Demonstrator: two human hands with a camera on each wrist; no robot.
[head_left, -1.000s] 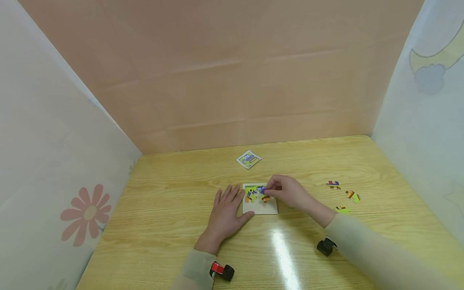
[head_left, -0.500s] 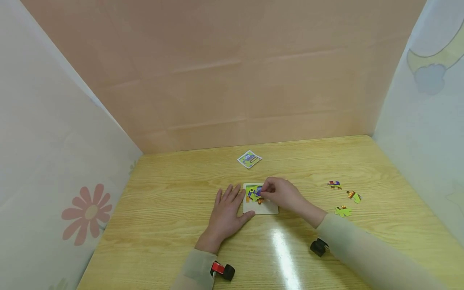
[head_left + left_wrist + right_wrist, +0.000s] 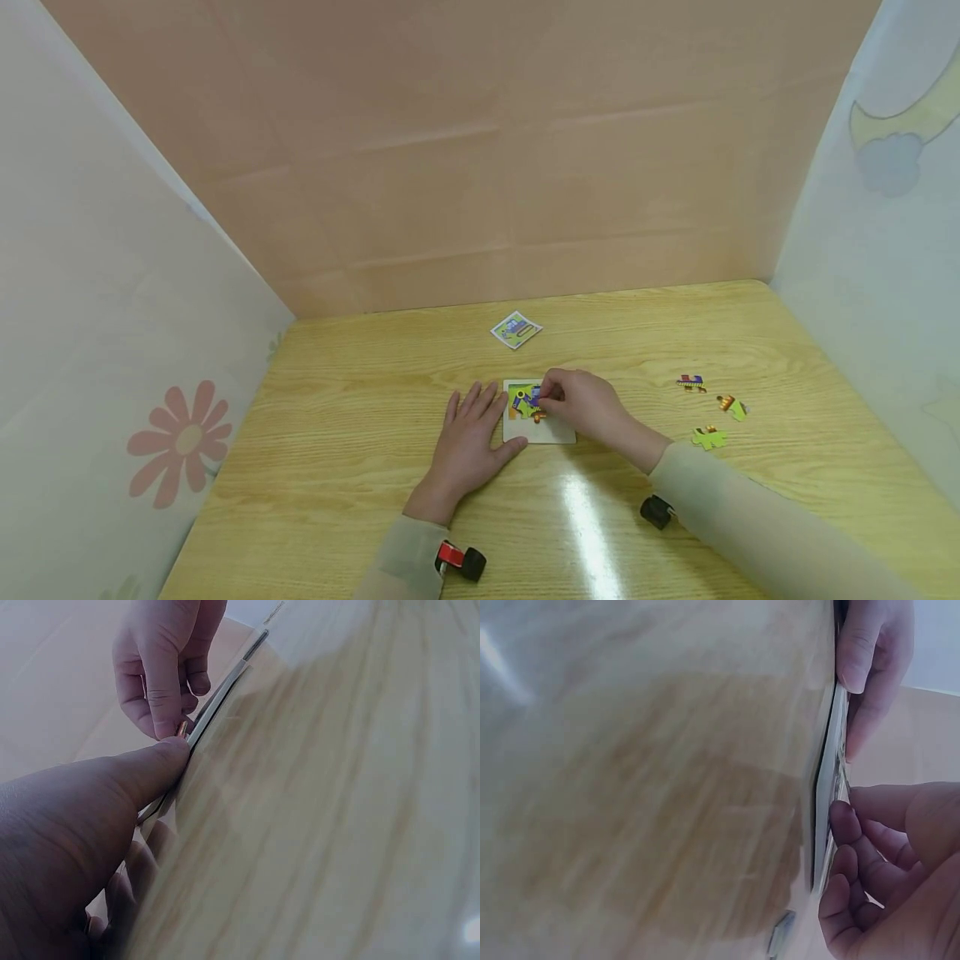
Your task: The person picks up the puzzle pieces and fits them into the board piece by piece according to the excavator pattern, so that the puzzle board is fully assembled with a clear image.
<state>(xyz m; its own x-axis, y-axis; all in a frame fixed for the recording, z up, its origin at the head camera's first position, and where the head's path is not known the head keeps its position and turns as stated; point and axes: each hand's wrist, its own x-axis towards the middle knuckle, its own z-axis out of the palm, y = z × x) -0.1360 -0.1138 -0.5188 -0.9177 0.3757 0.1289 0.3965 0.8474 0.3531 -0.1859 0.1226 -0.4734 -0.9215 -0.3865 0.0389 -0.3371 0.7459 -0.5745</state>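
Observation:
My left hand [image 3: 467, 446] lies spread beside a small white puzzle board [image 3: 540, 433], its thumb and fingertips against the left edge. In the left wrist view that thumb [image 3: 161, 765] sits at the rim of the board. With thumb and forefinger, my right hand [image 3: 588, 408] pinches a jigsaw piece [image 3: 537, 417] with orange and purple print over the board's upper middle. The fingers hide most of this piece, and whether it lies flat cannot be told. Left of it, a green, yellow and purple piece [image 3: 519, 402] sits in the board's upper left corner.
Three loose jigsaw pieces lie on the wooden table at right: purple [image 3: 692, 382], orange-green [image 3: 732, 407] and green [image 3: 708, 437]. Behind the board lies a picture card [image 3: 516, 329]. A small flat thing [image 3: 781, 934] shows near the board in the right wrist view.
My right hand has moved slightly left with the pinched piece, up against the pieces in the board. The left hand has stayed where it was.

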